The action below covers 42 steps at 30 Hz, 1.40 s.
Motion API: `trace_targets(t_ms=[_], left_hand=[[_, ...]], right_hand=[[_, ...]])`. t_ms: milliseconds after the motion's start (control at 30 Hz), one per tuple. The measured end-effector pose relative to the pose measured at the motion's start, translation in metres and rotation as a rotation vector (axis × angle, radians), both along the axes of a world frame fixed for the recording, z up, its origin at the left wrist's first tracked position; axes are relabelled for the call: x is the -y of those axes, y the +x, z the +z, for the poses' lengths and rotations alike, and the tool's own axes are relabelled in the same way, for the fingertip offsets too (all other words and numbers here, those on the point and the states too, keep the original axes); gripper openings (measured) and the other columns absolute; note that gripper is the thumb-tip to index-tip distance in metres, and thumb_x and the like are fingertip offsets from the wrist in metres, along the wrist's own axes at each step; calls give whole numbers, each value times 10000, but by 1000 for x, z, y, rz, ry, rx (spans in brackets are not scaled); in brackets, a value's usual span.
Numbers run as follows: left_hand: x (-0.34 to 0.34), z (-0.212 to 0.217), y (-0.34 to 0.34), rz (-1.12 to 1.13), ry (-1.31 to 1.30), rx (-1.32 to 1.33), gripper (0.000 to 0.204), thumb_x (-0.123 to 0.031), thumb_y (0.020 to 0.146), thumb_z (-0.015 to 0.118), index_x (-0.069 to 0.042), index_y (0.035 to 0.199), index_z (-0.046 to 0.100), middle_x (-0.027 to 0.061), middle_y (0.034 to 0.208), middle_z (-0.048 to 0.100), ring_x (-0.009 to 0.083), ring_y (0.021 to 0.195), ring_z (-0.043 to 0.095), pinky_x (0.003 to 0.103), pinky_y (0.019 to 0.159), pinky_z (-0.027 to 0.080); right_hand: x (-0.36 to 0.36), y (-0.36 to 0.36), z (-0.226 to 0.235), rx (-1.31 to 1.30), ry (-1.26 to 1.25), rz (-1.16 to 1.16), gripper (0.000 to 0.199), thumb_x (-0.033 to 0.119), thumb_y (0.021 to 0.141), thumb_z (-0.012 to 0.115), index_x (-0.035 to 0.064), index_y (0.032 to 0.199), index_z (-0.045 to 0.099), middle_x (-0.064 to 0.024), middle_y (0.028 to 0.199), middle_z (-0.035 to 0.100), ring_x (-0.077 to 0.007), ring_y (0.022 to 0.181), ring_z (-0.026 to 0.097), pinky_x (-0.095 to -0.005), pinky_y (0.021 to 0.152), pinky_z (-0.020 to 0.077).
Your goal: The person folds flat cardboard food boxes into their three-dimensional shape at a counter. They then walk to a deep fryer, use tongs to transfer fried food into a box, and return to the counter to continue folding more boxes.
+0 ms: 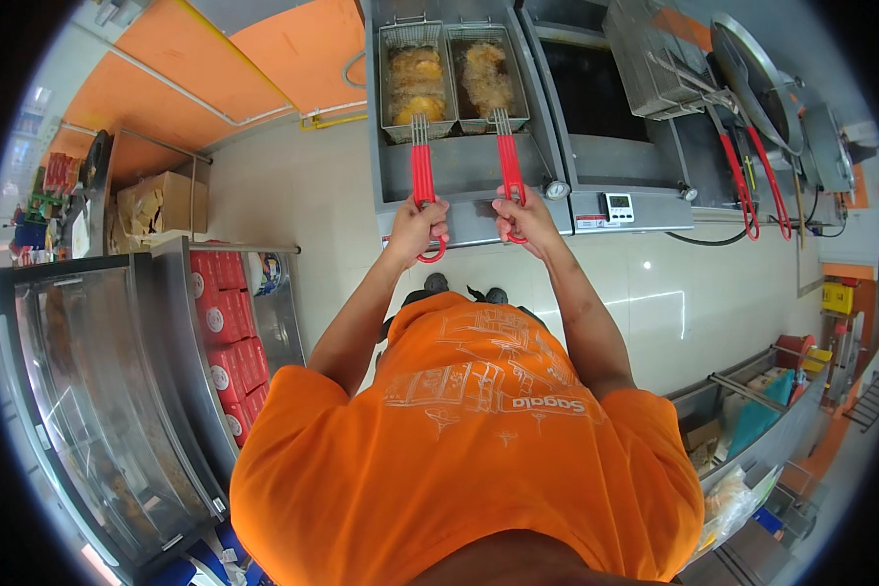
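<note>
Silver rectangular wire-mesh fry baskets [398, 131] sit side by side in a grey stainless-steel fryer [396, 181]. In the left one we see golden, lumpy food [418, 63], and our left hand [416, 229] has its fingers clamped around that basket's long red-coated handle [422, 176]. The right one carries browner food [485, 70] under pale froth [489, 99]; our right hand [530, 217] has its fingers clamped likewise around the second red handle [509, 161]. We take the step in hand to be steadying or shaking both baskets during frying; the next move would call for firm, level grips, with our hands well back from the bubbling. Froth hides how deep the baskets sit and how many pieces each holds, and our palms are out of sight. Farther right, spare silver mesh baskets [645, 73] overlap too much for us to count.
</note>
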<state>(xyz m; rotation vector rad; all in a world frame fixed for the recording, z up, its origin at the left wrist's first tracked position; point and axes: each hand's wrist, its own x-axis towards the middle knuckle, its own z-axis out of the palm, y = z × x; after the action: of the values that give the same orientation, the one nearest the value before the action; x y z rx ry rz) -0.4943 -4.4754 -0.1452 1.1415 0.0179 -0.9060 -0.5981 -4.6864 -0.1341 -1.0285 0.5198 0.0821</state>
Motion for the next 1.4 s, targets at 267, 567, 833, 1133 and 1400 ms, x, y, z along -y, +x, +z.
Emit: trace_targets(t_ms=[267,567,833,1133,1400], left_hand=[[15,-16,3,12,4,4,150,-99,909,625,-72,968,489,-34,679,428,80,546,421,288,528,424],[12,14,2,9,33,13,161,-89,891,640,-54,955,496,-30,650,426,87,529,424,288,512,431],[15,2,0,33,50,-2,151,-75,883,618,-68,939,477,-30,647,407,92,540,415,288,511,421],[17,7,6,25,70,6,135,-67,889,602,-65,928,473,-22,656,411,98,548,422,283,506,417],[-3,13,-18,19,139,63,145,-87,886,620,-51,902,480,-6,659,450,113,524,461,301,510,464]], right_hand=[[-3,1,13,-44,-103,14,388,23,869,654,4,1189,435,-51,754,517,-147,535,547,-320,458,482],[-2,-2,18,26,31,-15,321,16,874,652,18,1118,444,-49,752,511,-140,546,541,-308,457,463],[-4,4,-3,80,54,-27,351,29,862,669,5,1127,440,-56,719,530,-175,551,596,-322,459,481],[-3,-4,-19,-161,-869,64,369,229,832,730,-19,1047,562,-168,875,674,-200,714,698,-310,618,528],[0,-4,-11,-121,-58,-15,298,171,896,663,16,1086,493,-154,959,673,-274,815,708,-347,727,580]])
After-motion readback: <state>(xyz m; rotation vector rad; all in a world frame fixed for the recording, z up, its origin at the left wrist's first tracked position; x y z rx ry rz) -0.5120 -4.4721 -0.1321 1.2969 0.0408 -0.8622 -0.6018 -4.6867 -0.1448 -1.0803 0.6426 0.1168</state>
